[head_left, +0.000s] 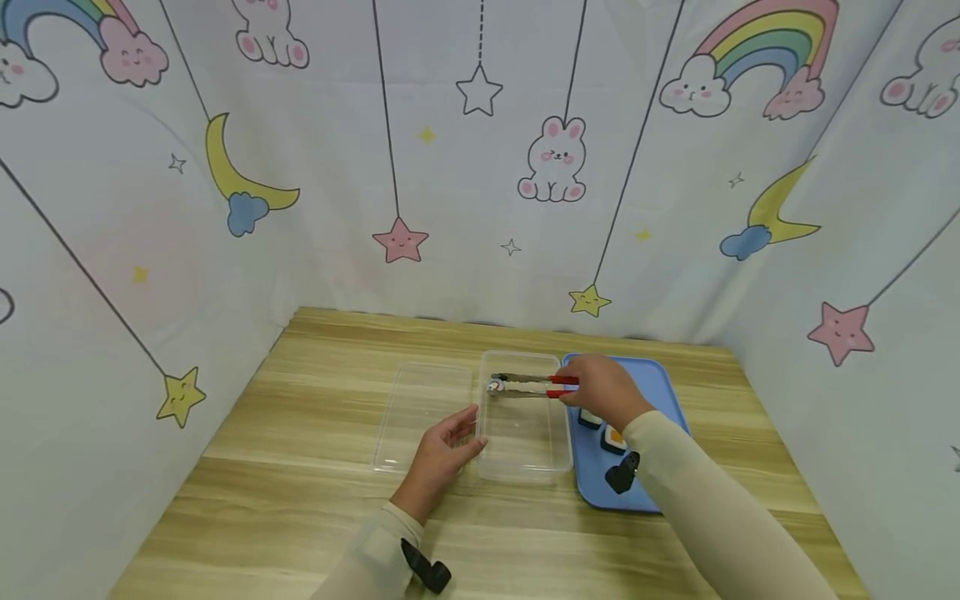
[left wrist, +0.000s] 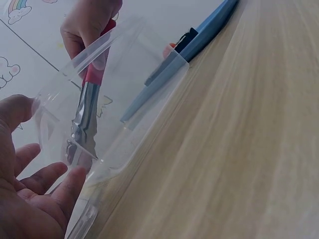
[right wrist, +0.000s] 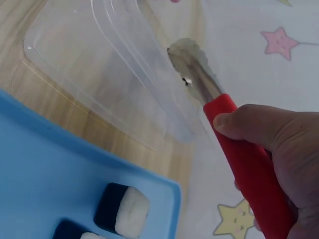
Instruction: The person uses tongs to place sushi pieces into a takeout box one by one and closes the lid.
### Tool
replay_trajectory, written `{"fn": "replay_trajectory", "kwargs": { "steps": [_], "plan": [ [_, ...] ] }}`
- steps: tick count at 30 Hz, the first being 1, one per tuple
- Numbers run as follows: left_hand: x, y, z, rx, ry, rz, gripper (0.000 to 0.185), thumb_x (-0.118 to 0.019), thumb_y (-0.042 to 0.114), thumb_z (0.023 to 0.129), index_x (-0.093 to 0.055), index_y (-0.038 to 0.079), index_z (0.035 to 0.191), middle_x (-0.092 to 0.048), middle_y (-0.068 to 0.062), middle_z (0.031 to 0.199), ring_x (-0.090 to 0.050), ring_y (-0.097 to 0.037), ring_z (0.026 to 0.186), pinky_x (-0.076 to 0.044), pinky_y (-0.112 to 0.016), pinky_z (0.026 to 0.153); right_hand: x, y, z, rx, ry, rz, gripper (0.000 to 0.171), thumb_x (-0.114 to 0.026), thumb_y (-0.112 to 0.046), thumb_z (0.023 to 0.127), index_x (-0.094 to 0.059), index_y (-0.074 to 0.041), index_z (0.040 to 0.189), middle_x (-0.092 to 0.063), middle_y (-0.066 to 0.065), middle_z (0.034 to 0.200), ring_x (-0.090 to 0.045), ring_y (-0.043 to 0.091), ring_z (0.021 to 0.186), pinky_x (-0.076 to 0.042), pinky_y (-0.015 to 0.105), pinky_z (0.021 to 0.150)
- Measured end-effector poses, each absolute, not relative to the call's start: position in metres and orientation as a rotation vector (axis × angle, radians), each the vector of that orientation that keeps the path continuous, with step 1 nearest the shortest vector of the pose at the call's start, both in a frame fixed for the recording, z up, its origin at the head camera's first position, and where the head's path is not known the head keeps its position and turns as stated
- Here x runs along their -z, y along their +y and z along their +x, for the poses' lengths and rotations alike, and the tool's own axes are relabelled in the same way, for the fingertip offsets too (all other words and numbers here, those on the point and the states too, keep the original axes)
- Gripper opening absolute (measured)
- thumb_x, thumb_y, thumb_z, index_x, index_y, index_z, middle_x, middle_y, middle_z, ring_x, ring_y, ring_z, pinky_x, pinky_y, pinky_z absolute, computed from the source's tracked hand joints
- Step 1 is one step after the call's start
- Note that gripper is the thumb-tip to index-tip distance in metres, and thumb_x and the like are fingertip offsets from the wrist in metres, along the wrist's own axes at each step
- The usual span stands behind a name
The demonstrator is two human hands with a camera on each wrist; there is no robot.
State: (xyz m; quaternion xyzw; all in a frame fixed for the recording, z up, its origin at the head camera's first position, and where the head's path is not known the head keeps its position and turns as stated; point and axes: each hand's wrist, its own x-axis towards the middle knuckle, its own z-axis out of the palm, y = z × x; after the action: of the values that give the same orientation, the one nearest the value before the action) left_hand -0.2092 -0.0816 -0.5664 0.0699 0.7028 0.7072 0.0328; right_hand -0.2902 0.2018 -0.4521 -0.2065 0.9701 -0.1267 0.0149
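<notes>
My right hand grips the red handles of metal tongs and holds them over the far end of a clear plastic container. The tongs' tips are pressed together; I cannot tell whether anything is between them. My left hand rests with relaxed fingers against the container's left wall. A blue tray lies right of the container, with sushi pieces on it, one black and white. In the left wrist view the tongs show through the clear wall.
A clear lid lies flat on the wooden table, left of the container. Printed cloth walls close the table in at the back and on both sides. Bare wood stretches along the near edge.
</notes>
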Motion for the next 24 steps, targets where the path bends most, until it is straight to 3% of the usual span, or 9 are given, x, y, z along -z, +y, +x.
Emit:
{"fn": "replay_trajectory", "kwargs": {
  "steps": [7,13,19,24],
  "plan": [
    [0.568,-0.081,-0.210,-2.160,2.179,0.209,0.058,-0.078,0.014,0.094,-0.057,0.003,0.147,-0.057,-0.017,0.149,-0.057,-0.037,0.132,-0.047,-0.048,0.110,0.453,0.196,-0.296,0.326,2.977,-0.624,0.029,-0.089,-0.024,0.083,-0.083,-0.013,0.109,-0.074,0.002,0.100,-0.064,0.014,0.082,-0.059,0.038,0.077],
    [0.567,-0.080,-0.211,-2.197,2.150,0.205,0.057,-0.078,0.011,0.093,-0.058,0.001,0.146,-0.059,-0.020,0.146,-0.059,-0.038,0.131,-0.051,-0.039,0.105,0.453,0.196,-0.296,0.344,2.990,-0.631,0.031,-0.090,-0.024,0.082,-0.082,-0.012,0.110,-0.074,0.003,0.099,-0.063,0.015,0.081,-0.058,0.038,0.076],
    [0.565,-0.080,-0.208,-2.199,2.140,0.186,0.057,-0.078,0.010,0.093,-0.058,0.001,0.145,-0.058,-0.019,0.147,-0.058,-0.038,0.131,-0.046,-0.050,0.111,0.452,0.205,-0.293,0.487,2.982,-0.584,0.033,-0.091,-0.027,0.081,-0.081,-0.016,0.111,-0.073,-0.002,0.100,-0.063,0.015,0.085,-0.058,0.038,0.077],
    [0.563,-0.080,-0.208,-2.175,2.168,0.176,0.057,-0.077,0.009,0.094,-0.056,-0.001,0.146,-0.058,-0.020,0.147,-0.058,-0.037,0.131,-0.045,-0.052,0.111,0.446,0.221,-0.287,0.619,2.990,-0.491,0.046,-0.089,-0.030,0.084,-0.076,-0.017,0.125,-0.072,0.002,0.113,-0.066,0.023,0.097,-0.059,0.043,0.080]
  ]
}}
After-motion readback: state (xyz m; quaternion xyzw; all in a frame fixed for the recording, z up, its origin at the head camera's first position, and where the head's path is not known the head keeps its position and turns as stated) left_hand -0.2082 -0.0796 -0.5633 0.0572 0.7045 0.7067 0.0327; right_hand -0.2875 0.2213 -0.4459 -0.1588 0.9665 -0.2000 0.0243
